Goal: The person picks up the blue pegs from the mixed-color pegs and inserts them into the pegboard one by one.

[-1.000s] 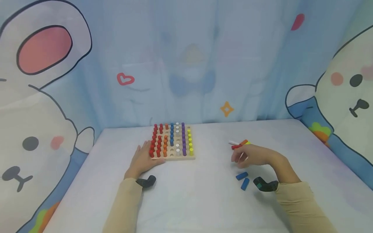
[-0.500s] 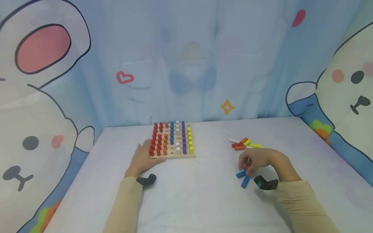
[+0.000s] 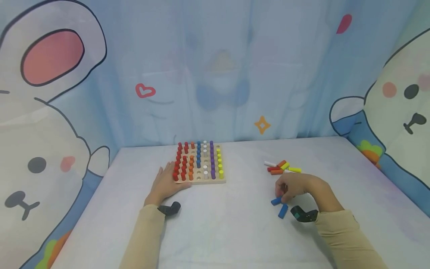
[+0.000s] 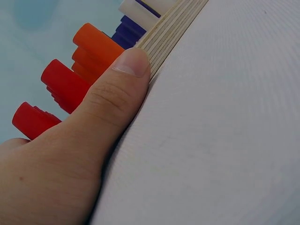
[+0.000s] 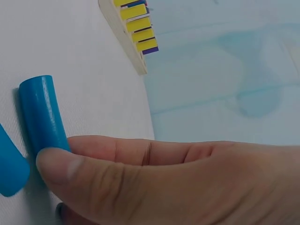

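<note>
A wooden pegboard (image 3: 209,182) stands left of centre, with rows of red, orange, blue, white, purple and yellow pegs upright in it. Against its front left corner rests my left hand (image 3: 164,186). The thumb (image 4: 110,93) lies straight along the board's layered front edge, beside red and orange pegs. My right hand (image 3: 293,185) pinches one end of a blue peg (image 5: 42,110) between thumb and finger; the peg lies on the tablecloth. A second blue peg (image 3: 283,211) lies just nearer the person, apart from the hand.
Beyond the right hand lies a loose pile of pegs, among them a white peg (image 3: 270,163), an orange peg (image 3: 277,172) and a yellow peg (image 3: 295,169). A printed curtain (image 3: 221,74) hangs behind the white-covered table (image 3: 228,224). Some holes in the board show without pegs.
My right hand has moved right and toward the person, down to the blue pegs, and now pinches one. More of the loose pile shows. The left hand stays at the board.
</note>
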A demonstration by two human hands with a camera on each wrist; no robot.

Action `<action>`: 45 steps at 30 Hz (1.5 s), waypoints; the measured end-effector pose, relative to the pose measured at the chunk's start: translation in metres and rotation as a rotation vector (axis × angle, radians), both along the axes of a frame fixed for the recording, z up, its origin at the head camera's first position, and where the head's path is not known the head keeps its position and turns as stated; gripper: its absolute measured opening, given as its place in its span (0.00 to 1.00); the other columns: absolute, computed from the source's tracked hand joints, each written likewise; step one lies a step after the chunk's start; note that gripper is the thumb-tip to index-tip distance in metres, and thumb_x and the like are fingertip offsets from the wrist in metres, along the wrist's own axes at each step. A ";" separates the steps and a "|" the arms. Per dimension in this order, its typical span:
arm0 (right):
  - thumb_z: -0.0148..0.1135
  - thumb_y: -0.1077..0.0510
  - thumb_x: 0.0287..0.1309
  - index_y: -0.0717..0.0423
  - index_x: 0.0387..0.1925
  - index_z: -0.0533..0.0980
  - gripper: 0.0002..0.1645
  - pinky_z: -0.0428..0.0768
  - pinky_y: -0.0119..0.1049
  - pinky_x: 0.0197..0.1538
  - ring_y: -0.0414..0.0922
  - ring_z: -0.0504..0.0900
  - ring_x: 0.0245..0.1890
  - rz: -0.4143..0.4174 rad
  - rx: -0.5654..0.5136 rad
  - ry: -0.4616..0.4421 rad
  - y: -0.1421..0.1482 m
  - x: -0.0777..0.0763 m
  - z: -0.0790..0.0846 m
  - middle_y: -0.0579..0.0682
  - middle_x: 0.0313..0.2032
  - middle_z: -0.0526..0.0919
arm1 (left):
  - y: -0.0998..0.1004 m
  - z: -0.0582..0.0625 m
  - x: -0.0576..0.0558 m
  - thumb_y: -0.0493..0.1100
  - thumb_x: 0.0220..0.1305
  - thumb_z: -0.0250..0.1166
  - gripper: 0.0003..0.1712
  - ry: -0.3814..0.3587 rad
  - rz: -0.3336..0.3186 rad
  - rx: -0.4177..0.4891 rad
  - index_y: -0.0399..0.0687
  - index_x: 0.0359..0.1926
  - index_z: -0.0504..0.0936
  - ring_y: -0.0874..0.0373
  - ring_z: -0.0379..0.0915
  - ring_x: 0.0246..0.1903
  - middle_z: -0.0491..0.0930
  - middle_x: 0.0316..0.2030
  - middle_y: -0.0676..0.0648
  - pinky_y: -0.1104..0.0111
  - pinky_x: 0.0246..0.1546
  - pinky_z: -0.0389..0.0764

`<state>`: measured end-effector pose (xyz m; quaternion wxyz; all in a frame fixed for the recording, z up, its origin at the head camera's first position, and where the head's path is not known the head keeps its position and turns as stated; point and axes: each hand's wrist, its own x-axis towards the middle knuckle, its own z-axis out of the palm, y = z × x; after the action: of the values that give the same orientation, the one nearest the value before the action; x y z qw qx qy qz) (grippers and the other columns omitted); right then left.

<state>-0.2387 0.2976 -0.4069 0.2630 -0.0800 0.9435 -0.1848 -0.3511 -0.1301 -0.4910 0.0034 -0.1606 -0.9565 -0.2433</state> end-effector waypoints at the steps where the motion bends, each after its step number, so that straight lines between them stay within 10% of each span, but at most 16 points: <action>1: 0.71 0.59 0.49 0.47 0.30 0.79 0.07 0.75 0.35 0.37 0.43 0.73 0.33 -0.007 0.001 0.000 0.000 0.000 -0.001 0.45 0.29 0.77 | 0.000 0.000 0.000 0.80 0.40 0.61 0.70 0.000 0.000 -0.002 0.42 0.74 0.48 0.47 0.40 0.74 0.51 0.73 0.41 0.51 0.74 0.38; 45: 0.69 0.57 0.52 0.46 0.34 0.82 0.06 0.82 0.39 0.48 0.39 0.82 0.40 0.055 -0.154 0.198 -0.009 -0.008 -0.003 0.39 0.35 0.83 | 0.002 0.001 0.002 0.79 0.42 0.62 0.69 0.003 0.006 -0.010 0.43 0.74 0.49 0.48 0.41 0.74 0.52 0.73 0.42 0.50 0.74 0.39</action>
<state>-0.2463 0.2881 -0.4099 0.1667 -0.1436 0.9454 -0.2405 -0.3492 -0.1283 -0.4897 0.0048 -0.1582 -0.9583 -0.2381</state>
